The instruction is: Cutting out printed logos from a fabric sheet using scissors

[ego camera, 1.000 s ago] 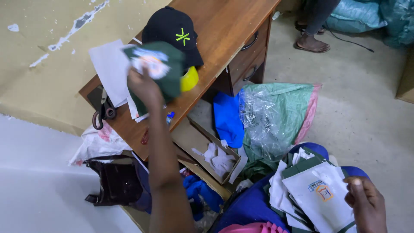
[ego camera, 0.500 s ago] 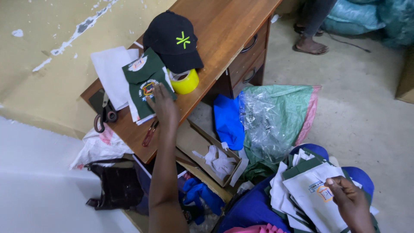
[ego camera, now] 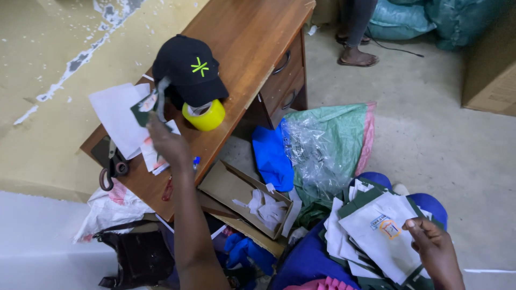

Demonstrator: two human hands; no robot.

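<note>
My left hand (ego camera: pixel 165 140) reaches over the wooden desk (ego camera: pixel 244 37) and grips a green and white paper bag (ego camera: pixel 144 109), blurred, beside a black cap (ego camera: pixel 188 70). A yellow tape roll (ego camera: pixel 204 115) sits against the cap's brim. White paper sheets (ego camera: pixel 115 118) lie under and left of the bag. My right hand (ego camera: pixel 432 248) rests low at the right, thumb pressed on the top of a stack of white and green paper bags (ego camera: pixel 371 231) on my lap.
Scissors (ego camera: pixel 110 167) and a red pen (ego camera: pixel 167 188) lie at the desk's near edge. Below it are an open cardboard box (ego camera: pixel 236 193), a blue cloth (ego camera: pixel 271 156), a green woven sack (ego camera: pixel 333 139) and a black bag (ego camera: pixel 134 258). Another person's foot (ego camera: pixel 355 56) stands beyond.
My left hand lowered the green bag from the air onto the desk, then shifted it left toward the cap. My right hand stays on the stack.
</note>
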